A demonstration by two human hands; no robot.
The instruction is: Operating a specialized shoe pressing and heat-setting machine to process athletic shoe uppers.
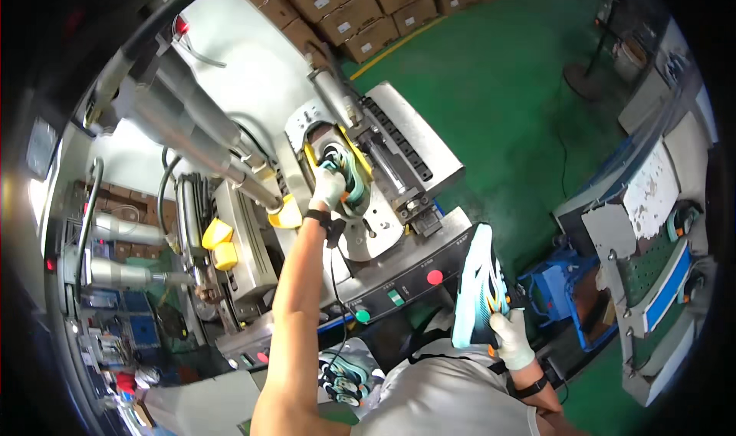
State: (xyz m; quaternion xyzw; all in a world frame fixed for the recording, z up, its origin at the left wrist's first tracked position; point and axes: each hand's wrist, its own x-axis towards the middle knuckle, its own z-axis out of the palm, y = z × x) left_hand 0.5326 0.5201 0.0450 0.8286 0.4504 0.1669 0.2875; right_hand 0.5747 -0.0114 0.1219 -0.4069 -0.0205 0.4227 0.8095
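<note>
My left hand [328, 187], in a white glove, reaches into the press and closes on a mint, black and white sports shoe [351, 177]. That shoe lies in the cradle between yellow pads [361, 160], above a perforated metal plate [372, 229]. Part of its upper is hidden under my fingers. By my right side, my gloved right hand [512, 338] grips a second sports shoe [481, 286] at its lower end, near an orange detail. This shoe stands on edge, its pale mint sole facing left, just off the front of the press.
Metal cylinders [192, 125] slant over the press from the left; yellow pads [218, 240] sit below them. Coloured buttons [435, 277] line the front panel. More shoes [345, 378] lie near my waist. A rack [652, 282] and blue crate [563, 282] stand right, stacked cartons [360, 14] behind.
</note>
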